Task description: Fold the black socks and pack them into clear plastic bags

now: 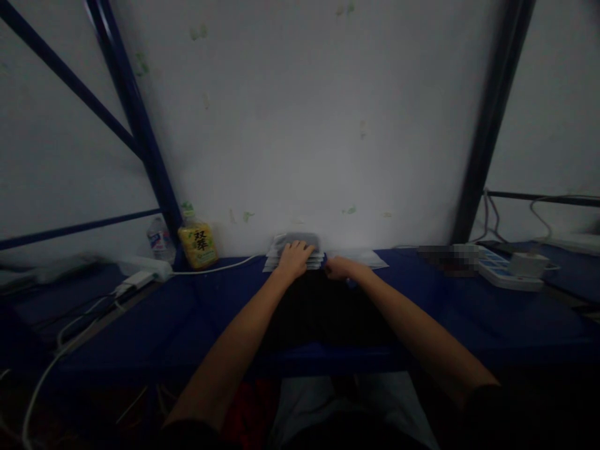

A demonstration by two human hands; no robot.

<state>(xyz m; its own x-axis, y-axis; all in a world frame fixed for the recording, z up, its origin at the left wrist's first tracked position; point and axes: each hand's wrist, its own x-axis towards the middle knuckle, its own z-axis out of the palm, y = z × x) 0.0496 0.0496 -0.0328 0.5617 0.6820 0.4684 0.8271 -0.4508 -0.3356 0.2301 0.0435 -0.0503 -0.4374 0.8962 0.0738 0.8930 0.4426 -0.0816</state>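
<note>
My left hand [296, 257] lies with spread fingers on a stack of flat, pale plastic packets [273, 257]. A dark grey flat piece [302, 237] is on top of that stack, under my fingertips. My right hand [338, 268] is closed beside the stack, its fingers curled in. Whatever it may hold is hidden. Behind that hand lies a clear or whitish plastic sheet or bag [370, 257]. Black cloth [323, 312] is spread on the blue table [225, 306] below both hands.
A yellow drink bottle [199, 244] and a clear bottle [160, 240] stand at left by a blue metal post [135, 119]. White power strips with cables are on both sides, one strip [506, 269] at right. A pale wall [309, 125] rises behind the table.
</note>
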